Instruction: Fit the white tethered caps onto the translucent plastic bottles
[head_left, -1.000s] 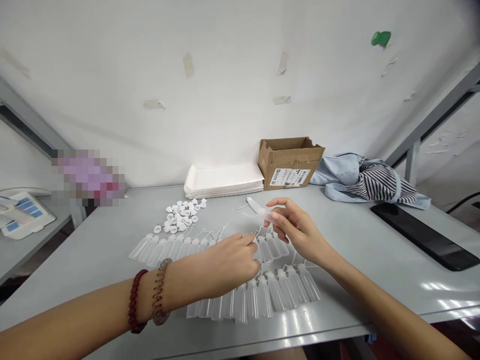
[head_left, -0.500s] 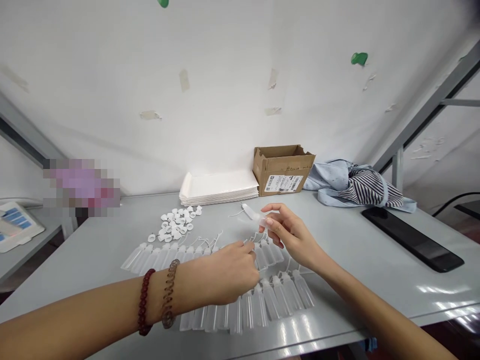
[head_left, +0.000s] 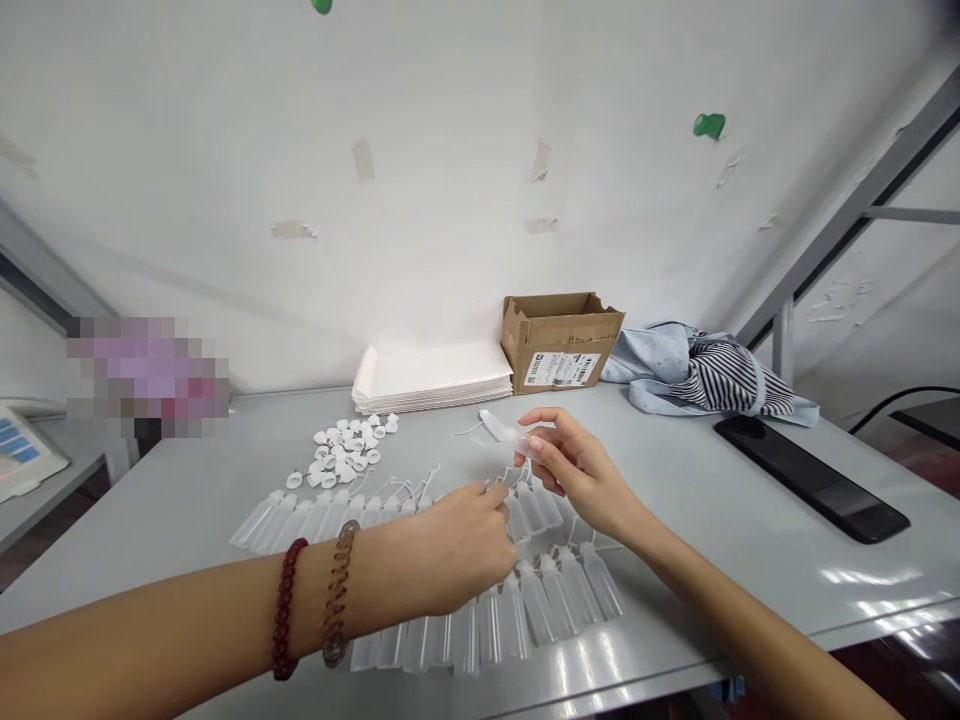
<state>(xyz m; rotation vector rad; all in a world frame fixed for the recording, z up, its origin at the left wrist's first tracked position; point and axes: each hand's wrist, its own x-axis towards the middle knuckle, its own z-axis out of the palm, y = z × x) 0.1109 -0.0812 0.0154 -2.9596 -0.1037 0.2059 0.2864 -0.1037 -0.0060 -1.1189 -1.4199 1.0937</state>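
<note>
Between the thumb and fingers of my right hand (head_left: pixel 574 465) is a small translucent plastic bottle (head_left: pixel 498 428), tilted, its narrow end pointing up and left. A thin white strand hangs from that end. My left hand (head_left: pixel 457 545) reaches across rows of similar bottles, with its fingertips pinched together near some white strands; whatever they hold is hidden. One row of bottles (head_left: pixel 271 520) lies behind that hand and wrist, and a nearer row (head_left: pixel 574 590) lies in front, partly covered by the hand. Beyond them is a pile of small white caps (head_left: pixel 346 450).
At the wall stand a stack of white padded envelopes (head_left: pixel 439 380) and an open cardboard box (head_left: pixel 562 345). To the right lie a bundled blue and striped cloth (head_left: pixel 724 375) and a long black flat object (head_left: pixel 810 475). The grey table (head_left: pixel 675 620) has its front edge near me.
The view has shifted slightly, so the background sits a little further left. My right hand keeps its hold on the bottle, and my left hand stays in almost the same place.
</note>
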